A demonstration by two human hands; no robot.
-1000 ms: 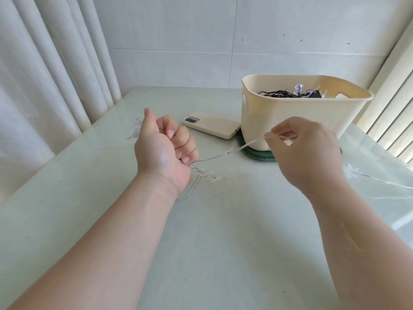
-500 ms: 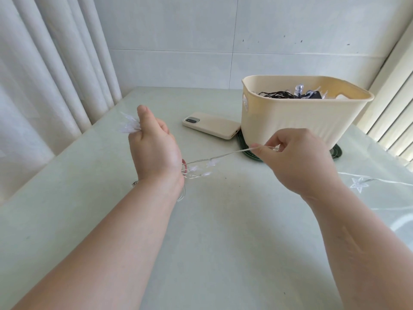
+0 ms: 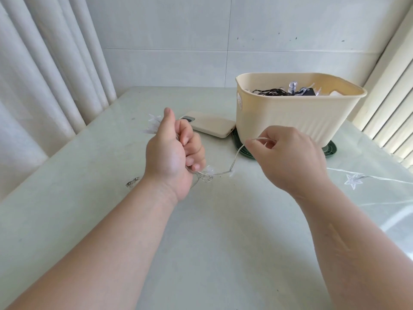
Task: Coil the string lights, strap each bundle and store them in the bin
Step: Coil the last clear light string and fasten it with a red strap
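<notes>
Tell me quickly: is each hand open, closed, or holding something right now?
Left hand: closed, its grip round the coiled string lights.
Right hand: closed, pinching the loose wire of the same string lights.

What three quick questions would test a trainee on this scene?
1. True or false: the bin is empty.
2. What lies on the table beside the bin? A) a phone B) a mug C) scissors
3. Which grips the coiled part of the string lights: the left hand or the right hand?

Key: 1 false, since black cable and lights show inside it. 2 A. 3 the left hand; the right hand pinches the loose wire.
</notes>
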